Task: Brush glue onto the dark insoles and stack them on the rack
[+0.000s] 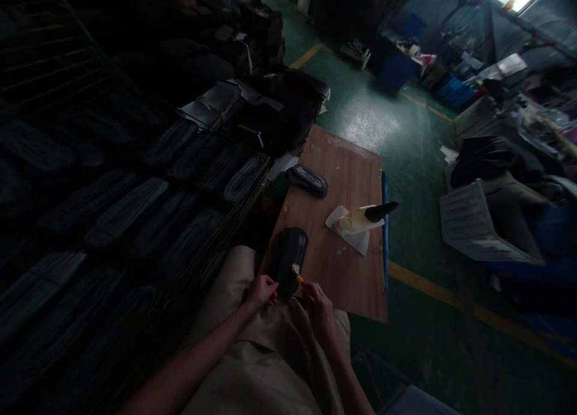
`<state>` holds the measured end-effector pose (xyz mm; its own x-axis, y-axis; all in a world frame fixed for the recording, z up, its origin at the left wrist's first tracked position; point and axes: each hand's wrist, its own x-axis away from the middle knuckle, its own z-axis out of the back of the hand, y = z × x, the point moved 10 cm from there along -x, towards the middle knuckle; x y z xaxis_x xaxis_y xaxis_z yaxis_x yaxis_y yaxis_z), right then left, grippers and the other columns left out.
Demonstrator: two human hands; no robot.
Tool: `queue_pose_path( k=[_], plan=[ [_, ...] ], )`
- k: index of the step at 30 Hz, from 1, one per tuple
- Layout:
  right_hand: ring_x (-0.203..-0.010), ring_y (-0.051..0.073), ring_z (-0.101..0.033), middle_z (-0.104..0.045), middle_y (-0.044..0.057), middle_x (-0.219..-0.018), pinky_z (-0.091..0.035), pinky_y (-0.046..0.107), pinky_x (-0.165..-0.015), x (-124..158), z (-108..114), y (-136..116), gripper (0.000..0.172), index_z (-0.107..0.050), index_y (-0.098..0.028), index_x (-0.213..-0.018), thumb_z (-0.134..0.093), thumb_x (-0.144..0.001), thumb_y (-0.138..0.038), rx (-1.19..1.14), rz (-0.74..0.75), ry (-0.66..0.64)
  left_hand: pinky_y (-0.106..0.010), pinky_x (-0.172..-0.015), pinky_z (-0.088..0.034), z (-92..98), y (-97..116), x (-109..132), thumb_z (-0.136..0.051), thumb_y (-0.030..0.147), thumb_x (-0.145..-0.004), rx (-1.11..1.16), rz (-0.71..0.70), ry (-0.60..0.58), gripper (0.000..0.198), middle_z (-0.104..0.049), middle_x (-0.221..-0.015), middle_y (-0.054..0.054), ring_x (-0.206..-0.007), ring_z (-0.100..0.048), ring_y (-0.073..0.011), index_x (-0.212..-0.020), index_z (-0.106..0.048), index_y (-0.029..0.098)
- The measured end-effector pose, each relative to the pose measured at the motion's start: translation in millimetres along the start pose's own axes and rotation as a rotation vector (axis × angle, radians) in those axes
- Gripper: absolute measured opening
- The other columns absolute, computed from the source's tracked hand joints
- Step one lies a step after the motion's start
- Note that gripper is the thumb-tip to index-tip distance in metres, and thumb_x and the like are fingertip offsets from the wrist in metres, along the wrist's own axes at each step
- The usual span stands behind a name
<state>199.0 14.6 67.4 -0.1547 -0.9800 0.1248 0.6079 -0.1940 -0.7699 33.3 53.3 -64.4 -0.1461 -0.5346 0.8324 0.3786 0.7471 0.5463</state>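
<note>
A black shoe sole (291,255) lies on a low wooden board (347,174) in front of my knees. My left hand (261,292) is closed on the sole's near end and holds it down. My right hand (318,301) grips a small orange-handled brush (300,278), whose pale bristles touch the sole near its right edge. A glue bottle (365,218) with a black nozzle lies on its side on a white sheet further along the board. A second black sole (307,180) rests at the board's far left.
Rows of dark soles (135,210) cover racks to my left. A stack of dark material (252,108) sits beyond the board. A green floor with yellow lines lies to the right, with a white plastic crate (473,222) and cluttered bins behind.
</note>
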Motion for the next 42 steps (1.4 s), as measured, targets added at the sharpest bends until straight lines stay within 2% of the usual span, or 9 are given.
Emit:
queue_pose_path(
  k=[5,7,14,18,20,27,31,36,42],
  plan=[
    [-0.083,0.018,-0.065,-0.067,0.004,-0.097,-0.051,0.025,-0.071,21,-6,-7,0.025,-0.062,-0.025,-0.105,-0.052,-0.083,-0.017,-0.056,-0.040,-0.036,-0.022,-0.041,-0.044,1.3,2,3,-0.051,0.015,-0.088,0.013,0.003,-0.006,0.018,-0.057,-0.046,0.003,-0.040,-0.059,-0.0138,-0.070,-0.051,0.017],
    [-0.083,0.019,-0.066,-0.068,0.004,-0.095,-0.052,0.026,-0.071,21,-2,-5,0.022,-0.063,-0.024,-0.102,-0.053,-0.083,-0.019,-0.091,-0.051,-0.007,-0.022,-0.040,-0.043,1.3,2,2,-0.051,0.014,-0.088,0.020,-0.006,-0.006,0.018,-0.057,-0.047,0.003,-0.040,-0.059,-0.0139,-0.070,-0.051,0.017],
    [-0.080,0.017,-0.065,-0.067,0.006,-0.096,-0.052,0.025,-0.071,-20,22,7,0.025,-0.065,-0.020,-0.103,-0.046,-0.087,-0.023,-0.123,-0.028,0.146,-0.021,-0.041,-0.044,6.3,1,1,-0.054,0.016,-0.086,0.009,-0.036,0.039,0.016,-0.057,-0.049,0.004,-0.042,-0.059,-0.0132,-0.071,-0.051,0.017],
    [-0.079,0.016,-0.064,-0.067,0.006,-0.093,-0.050,0.024,-0.069,-36,18,7,0.025,-0.065,-0.019,-0.101,-0.044,-0.088,-0.022,-0.067,0.003,0.142,-0.020,-0.041,-0.044,5.6,1,-1,-0.054,0.015,-0.087,0.020,-0.040,0.023,0.015,-0.056,-0.049,0.004,-0.041,-0.058,-0.0121,-0.072,-0.051,0.016],
    [-0.079,0.016,-0.064,-0.067,0.006,-0.093,-0.050,0.024,-0.069,-29,10,5,0.025,-0.064,-0.020,-0.102,-0.044,-0.087,-0.021,-0.058,0.005,0.095,-0.019,-0.042,-0.044,4.0,-1,-2,-0.053,0.015,-0.087,0.043,-0.031,0.003,0.013,-0.057,-0.050,0.004,-0.041,-0.058,-0.0113,-0.074,-0.051,0.016],
    [-0.083,0.016,-0.067,-0.069,0.003,-0.095,-0.052,0.023,-0.072,26,-5,-6,0.022,-0.063,-0.025,-0.102,-0.054,-0.084,-0.018,-0.046,-0.066,-0.003,-0.018,-0.041,-0.043,-1.9,-7,-8,-0.048,0.015,-0.090,0.089,-0.022,-0.085,0.014,-0.058,-0.053,0.004,-0.042,-0.059,-0.0102,-0.077,-0.051,0.015],
    [-0.084,0.017,-0.068,-0.071,0.003,-0.095,-0.052,0.023,-0.071,33,-11,-13,0.020,-0.065,-0.024,-0.099,-0.054,-0.084,-0.018,-0.100,-0.091,-0.054,-0.018,-0.043,-0.044,-3.2,-9,-10,-0.049,0.016,-0.090,0.114,-0.048,-0.111,0.016,-0.058,-0.056,0.004,-0.044,-0.059,-0.0099,-0.074,-0.051,0.015],
    [-0.076,0.017,-0.067,-0.072,0.003,-0.089,-0.053,0.024,-0.067,23,-8,-8,0.016,-0.066,-0.023,-0.097,-0.059,-0.083,-0.024,-0.203,-0.133,-0.012,-0.019,-0.043,-0.044,-0.2,-10,-11,-0.049,0.014,-0.090,0.120,-0.038,-0.085,0.015,-0.059,-0.056,0.003,-0.044,-0.059,-0.0107,-0.075,-0.051,0.015],
    [-0.073,0.019,-0.067,-0.070,0.005,-0.086,-0.056,0.029,-0.064,-7,1,25,0.025,-0.065,-0.019,-0.098,-0.059,-0.082,-0.036,-0.454,-0.217,0.078,-0.019,-0.042,-0.043,1.2,-4,-8,-0.050,0.013,-0.088,0.123,-0.066,-0.071,0.012,-0.058,-0.053,0.004,-0.042,-0.059,-0.0111,-0.077,-0.049,0.016]
  ],
)
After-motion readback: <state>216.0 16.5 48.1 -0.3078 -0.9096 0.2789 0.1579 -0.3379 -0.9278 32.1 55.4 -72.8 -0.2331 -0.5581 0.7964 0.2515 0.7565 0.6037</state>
